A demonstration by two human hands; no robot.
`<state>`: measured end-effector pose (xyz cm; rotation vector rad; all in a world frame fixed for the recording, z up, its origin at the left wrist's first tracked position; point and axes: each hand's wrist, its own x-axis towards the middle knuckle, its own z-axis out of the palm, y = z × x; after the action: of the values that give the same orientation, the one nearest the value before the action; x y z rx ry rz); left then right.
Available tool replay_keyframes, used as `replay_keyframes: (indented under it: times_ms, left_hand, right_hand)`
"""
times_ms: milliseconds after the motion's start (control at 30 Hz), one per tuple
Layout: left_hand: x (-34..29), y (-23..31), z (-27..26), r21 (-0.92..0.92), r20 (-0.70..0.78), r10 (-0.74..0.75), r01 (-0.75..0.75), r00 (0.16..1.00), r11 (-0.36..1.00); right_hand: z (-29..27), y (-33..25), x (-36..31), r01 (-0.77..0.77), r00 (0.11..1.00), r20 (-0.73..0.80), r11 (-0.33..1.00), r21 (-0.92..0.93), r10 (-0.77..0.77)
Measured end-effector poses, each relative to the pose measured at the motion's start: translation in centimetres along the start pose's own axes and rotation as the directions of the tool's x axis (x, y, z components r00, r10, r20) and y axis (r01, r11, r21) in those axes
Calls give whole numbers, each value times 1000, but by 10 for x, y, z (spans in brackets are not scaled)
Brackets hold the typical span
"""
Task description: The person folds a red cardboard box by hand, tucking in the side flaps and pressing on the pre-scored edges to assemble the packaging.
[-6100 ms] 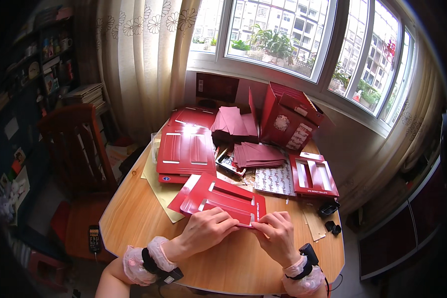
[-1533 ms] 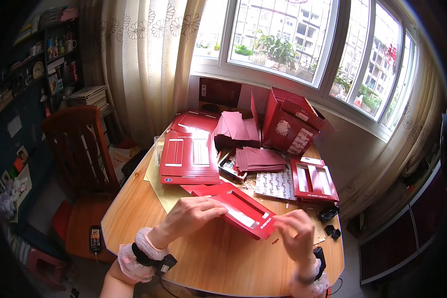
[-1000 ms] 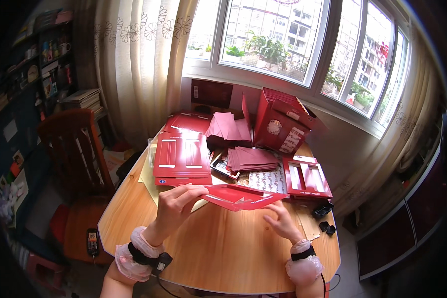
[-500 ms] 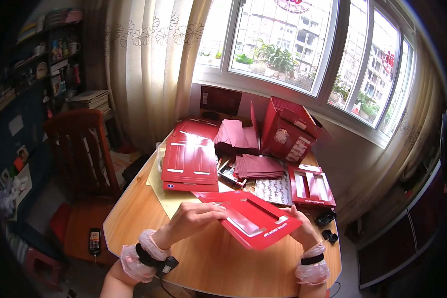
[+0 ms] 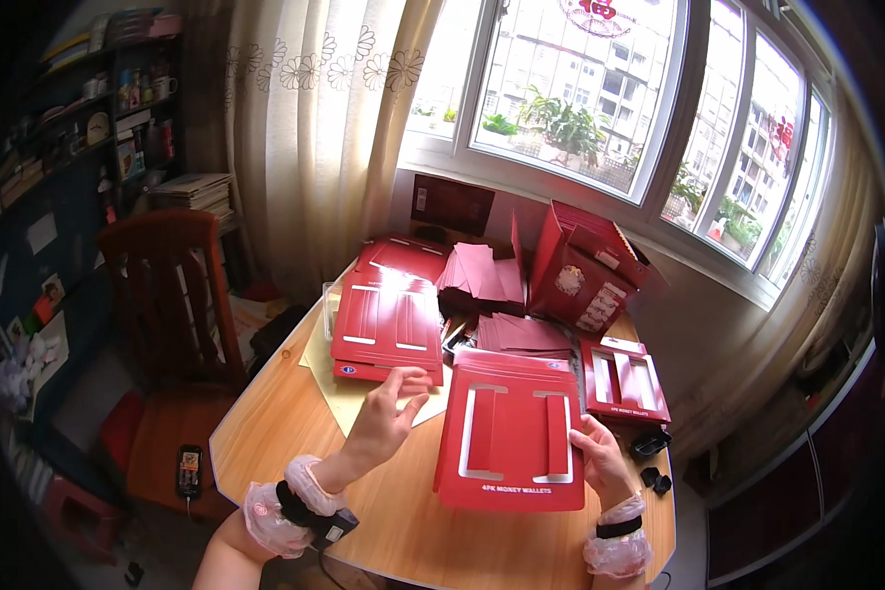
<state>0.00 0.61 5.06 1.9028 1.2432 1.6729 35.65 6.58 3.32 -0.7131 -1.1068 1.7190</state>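
Note:
A red die-cut cardboard sheet (image 5: pixel 526 433), with two white-edged openings crossed by straps, is held up over the near part of the table. My right hand (image 5: pixel 605 457) grips its right edge, thumb on the front. My left hand (image 5: pixel 388 421) is apart from the sheet, fingers loosely spread with nothing in them. Just beyond its fingertips lies a stack of similar red sheets (image 5: pixel 388 339) on yellow paper (image 5: pixel 320 379). To the right of the held sheet lies another red cardboard piece (image 5: pixel 627 383) with white openings.
Pink-red envelopes lie in a fanned pile (image 5: pixel 477 273) and a second pile (image 5: pixel 521 334) at the back. A large red box (image 5: pixel 585 280) stands near the window. Small black objects (image 5: pixel 651 442) sit at the table's right edge. A wooden chair (image 5: pixel 172 305) holding a phone (image 5: pixel 189 472) is at left.
The sheet has turned from slanted to nearly upright and facing me. My left hand has let go of it and moved left toward the stack. My right hand keeps its hold.

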Motion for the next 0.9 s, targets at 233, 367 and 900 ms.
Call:
replay_keyframes:
  times_ms: [233,367,900]
  left_hand:
    - [-12,-28,6,-88,383,-598,672,704,735]
    - [-12,-35,7,-72,375,-555,620,742,781]
    - [-10,-38,7,-253,523,-484,670,701,698]
  right_hand:
    - [36,-5,-11,100,995,13,938,-332,-102]
    - [46,-6,-16,150,989,72,897,-417,-132]
    - [51,-1,-18,142,990,59,886,-442,-129]
